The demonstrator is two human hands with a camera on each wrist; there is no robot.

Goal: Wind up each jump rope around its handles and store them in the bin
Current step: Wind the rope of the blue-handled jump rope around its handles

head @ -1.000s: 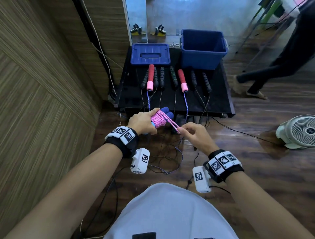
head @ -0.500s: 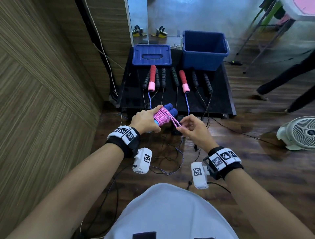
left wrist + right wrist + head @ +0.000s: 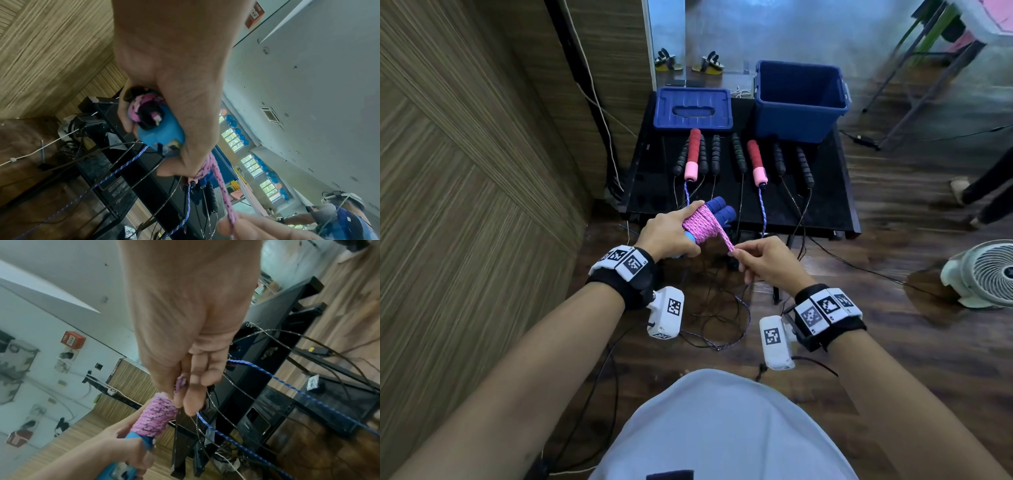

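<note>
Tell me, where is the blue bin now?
In the head view the blue bin stands open at the far right of the black table, beside its blue lid and behind the row of rope handles.

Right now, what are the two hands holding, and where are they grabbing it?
The left hand grips the blue handles of the pink jump rope at their lower ends. The right hand pinches the rope's loose end.

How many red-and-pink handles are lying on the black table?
2 red-and-pink handles: left handle near the blue lid; right handle near the blue bin. None looks hidden.
</note>
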